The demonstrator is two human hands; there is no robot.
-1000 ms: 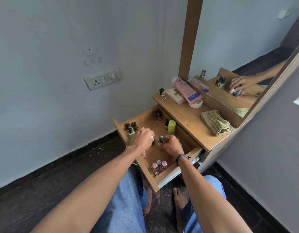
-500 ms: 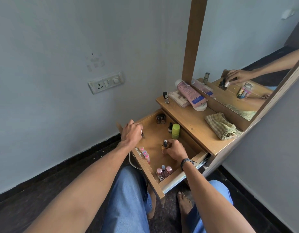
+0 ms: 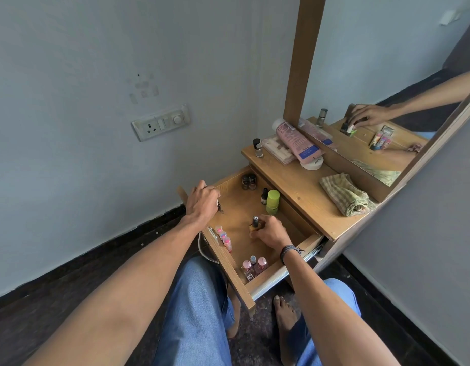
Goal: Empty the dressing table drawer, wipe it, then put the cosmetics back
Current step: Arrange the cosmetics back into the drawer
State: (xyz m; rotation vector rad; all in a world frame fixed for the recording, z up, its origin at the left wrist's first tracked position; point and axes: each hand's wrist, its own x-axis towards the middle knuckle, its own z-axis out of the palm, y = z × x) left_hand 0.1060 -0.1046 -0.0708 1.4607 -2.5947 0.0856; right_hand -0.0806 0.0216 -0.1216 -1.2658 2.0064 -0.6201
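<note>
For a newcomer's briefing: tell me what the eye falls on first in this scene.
Two bare arms run into the open wooden drawer at centre. There the right hand grips a small amber bottle with a dark cap, and the left hand curls into the far left corner. A lime-green cylindrical container stands upright in the drawer near the tabletop. Upper right, the tall wood-framed mirror reflects a hand.

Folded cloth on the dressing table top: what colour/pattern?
The folded cloth is a pale green-and-cream check, clearest in the head view.
</note>
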